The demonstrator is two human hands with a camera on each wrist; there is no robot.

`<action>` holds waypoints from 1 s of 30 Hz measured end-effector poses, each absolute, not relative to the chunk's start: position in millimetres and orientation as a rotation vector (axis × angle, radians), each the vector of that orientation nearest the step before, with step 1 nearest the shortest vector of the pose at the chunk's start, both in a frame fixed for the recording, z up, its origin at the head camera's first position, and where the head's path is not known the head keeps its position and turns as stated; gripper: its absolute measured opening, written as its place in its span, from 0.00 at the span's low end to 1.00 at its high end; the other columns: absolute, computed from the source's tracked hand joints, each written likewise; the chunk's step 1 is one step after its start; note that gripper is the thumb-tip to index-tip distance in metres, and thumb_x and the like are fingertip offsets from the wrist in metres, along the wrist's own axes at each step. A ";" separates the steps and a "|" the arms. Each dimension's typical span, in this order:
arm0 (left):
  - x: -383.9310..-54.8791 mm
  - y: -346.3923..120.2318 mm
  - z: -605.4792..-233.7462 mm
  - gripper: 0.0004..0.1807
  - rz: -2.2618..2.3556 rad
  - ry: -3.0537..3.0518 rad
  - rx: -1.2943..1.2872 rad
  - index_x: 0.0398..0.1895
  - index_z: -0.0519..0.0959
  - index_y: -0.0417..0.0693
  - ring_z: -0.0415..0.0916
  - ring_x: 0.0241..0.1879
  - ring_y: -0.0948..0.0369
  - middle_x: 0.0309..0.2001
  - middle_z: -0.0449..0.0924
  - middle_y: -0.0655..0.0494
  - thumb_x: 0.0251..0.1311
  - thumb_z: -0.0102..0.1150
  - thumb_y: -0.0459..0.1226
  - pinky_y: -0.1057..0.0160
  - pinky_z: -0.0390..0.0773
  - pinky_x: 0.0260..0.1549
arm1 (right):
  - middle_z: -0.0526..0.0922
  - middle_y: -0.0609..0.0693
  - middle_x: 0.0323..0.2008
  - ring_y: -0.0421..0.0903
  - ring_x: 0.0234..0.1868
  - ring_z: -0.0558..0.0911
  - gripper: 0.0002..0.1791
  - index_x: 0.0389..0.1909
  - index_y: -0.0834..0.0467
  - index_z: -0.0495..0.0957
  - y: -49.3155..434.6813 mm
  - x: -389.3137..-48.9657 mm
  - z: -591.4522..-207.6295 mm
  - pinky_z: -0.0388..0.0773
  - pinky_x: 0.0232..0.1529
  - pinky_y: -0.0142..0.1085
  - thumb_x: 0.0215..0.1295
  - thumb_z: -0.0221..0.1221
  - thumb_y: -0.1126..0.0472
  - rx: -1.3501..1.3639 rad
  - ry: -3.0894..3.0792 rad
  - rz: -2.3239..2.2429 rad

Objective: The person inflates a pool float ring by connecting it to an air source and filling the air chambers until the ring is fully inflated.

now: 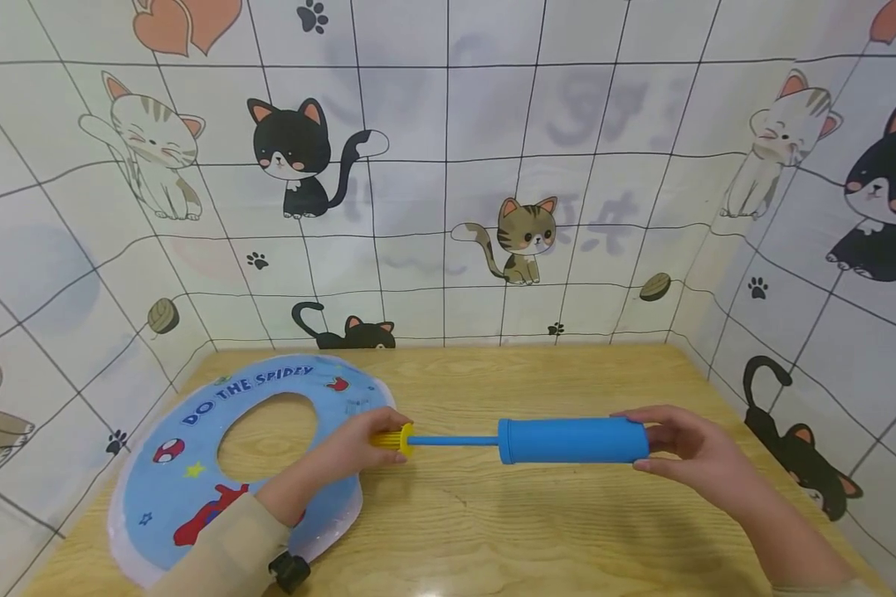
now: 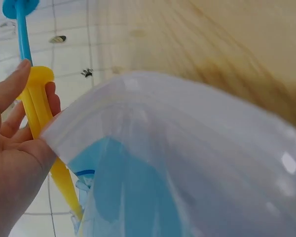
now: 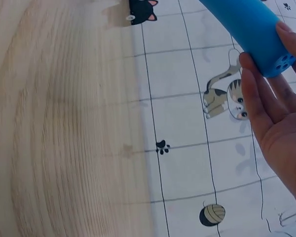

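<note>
A blue hand pump point(image 1: 575, 440) is held level over the table, its thin blue rod point(image 1: 455, 441) partly drawn out of the barrel. My left hand point(image 1: 362, 448) grips the ribbed yellow end piece point(image 1: 394, 440) at the left; in the left wrist view this yellow piece point(image 2: 38, 106) tapers away below the fingers. At the other end, my right hand point(image 1: 690, 452) holds the barrel between thumb and fingers. The right wrist view shows small holes in the barrel's end face point(image 3: 284, 64). Under my left forearm lies a light blue inflatable swim ring point(image 1: 149, 489) with printed pictures and lettering.
The pale wooden table point(image 1: 493, 531) is bordered by white tiled-pattern walls point(image 1: 433, 191) with cartoon cats on the back and both sides. The swim ring's clear edge point(image 2: 138, 94) fills much of the left wrist view. A black clip point(image 1: 289, 570) sits at my left sleeve.
</note>
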State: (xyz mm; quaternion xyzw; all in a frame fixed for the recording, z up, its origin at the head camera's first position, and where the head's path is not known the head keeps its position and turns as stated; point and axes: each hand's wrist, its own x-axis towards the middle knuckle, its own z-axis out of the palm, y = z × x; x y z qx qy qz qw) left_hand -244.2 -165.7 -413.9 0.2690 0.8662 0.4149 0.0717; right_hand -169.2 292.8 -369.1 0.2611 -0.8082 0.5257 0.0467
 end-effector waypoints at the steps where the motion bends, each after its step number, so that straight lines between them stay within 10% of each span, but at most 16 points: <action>1: -243.5 -163.5 -412.5 0.25 1.249 2.610 0.817 0.56 0.76 0.39 0.77 0.46 0.55 0.48 0.81 0.52 0.55 0.71 0.35 0.57 0.77 0.47 | 0.77 0.38 0.57 0.43 0.45 0.83 0.29 0.61 0.65 0.72 290.6 -169.5 -369.2 0.82 0.41 0.36 0.57 0.65 0.76 0.798 -2.459 1.613; 30: -232.2 -130.3 -402.2 0.26 1.319 2.515 0.792 0.56 0.77 0.43 0.75 0.49 0.52 0.51 0.80 0.51 0.53 0.72 0.37 0.55 0.74 0.48 | 0.78 0.50 0.57 0.48 0.43 0.83 0.27 0.58 0.58 0.75 236.7 -178.0 -378.4 0.81 0.43 0.37 0.56 0.69 0.67 0.872 -2.523 1.641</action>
